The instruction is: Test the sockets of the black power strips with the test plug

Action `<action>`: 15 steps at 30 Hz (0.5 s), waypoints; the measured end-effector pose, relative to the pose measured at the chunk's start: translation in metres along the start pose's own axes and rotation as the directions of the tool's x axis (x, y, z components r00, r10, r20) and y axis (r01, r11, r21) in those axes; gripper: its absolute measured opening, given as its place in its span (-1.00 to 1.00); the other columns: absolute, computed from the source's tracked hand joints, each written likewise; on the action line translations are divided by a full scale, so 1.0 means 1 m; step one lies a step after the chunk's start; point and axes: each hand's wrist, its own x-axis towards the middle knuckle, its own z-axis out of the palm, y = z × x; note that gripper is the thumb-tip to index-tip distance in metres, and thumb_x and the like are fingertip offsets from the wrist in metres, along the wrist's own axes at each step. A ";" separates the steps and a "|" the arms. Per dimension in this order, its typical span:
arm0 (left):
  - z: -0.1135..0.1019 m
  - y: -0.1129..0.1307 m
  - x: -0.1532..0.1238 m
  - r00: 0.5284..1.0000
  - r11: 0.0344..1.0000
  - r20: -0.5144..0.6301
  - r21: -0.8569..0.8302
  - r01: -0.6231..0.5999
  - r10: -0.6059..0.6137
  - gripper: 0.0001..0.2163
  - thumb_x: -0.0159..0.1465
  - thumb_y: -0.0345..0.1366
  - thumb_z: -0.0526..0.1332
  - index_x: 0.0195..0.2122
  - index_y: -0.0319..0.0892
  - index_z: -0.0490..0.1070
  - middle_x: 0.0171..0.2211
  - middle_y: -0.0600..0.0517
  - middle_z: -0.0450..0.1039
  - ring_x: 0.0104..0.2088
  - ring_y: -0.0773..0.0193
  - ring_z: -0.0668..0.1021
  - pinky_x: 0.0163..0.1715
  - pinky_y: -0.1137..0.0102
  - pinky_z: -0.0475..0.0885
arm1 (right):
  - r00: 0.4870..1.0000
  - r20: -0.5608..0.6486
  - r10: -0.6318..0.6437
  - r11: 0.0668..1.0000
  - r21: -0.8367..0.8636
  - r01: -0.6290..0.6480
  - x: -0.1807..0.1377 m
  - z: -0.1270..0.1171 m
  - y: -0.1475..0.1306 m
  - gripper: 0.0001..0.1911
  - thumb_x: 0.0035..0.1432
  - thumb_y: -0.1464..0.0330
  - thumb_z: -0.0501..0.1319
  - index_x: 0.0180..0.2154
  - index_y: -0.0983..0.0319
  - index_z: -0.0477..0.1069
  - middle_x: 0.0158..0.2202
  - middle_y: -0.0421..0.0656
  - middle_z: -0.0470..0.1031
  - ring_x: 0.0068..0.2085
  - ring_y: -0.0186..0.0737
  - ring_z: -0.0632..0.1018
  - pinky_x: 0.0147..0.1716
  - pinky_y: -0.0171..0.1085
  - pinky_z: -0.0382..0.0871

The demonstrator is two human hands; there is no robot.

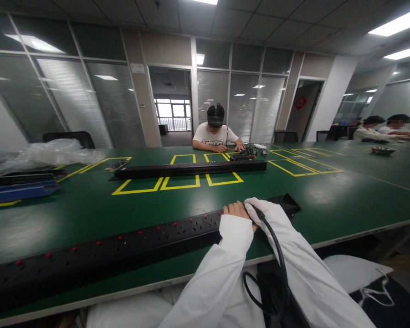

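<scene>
A long black power strip [123,243] with red switches lies along the near edge of the green table [345,200]. My left hand [235,210], bare below a white sleeve, rests on top of the strip near its right end, fingers curled over it. My right hand [259,207], in a white glove, is closed on the black cable [276,255] where it meets the strip's right end. The cable loops down toward my lap.
A second long black power strip [191,169] lies across yellow-taped boxes mid-table. Blue and black strips [18,189] and crumpled clear plastic [44,155] sit at far left. A person in white [215,136] works opposite; others sit at far right.
</scene>
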 end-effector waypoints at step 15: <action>0.001 0.007 0.001 0.996 0.996 0.030 -0.012 0.084 -0.084 -0.58 0.11 -0.16 0.15 -0.10 -0.39 0.35 -0.25 -0.21 0.40 -0.27 0.02 0.40 -0.20 0.13 0.22 | 0.999 -0.008 -0.037 0.996 -0.087 0.036 0.004 -0.010 -0.005 -0.68 0.22 0.21 -0.04 -0.29 0.15 0.45 -0.43 -0.14 0.50 -0.40 -0.35 0.49 -0.38 -0.32 0.30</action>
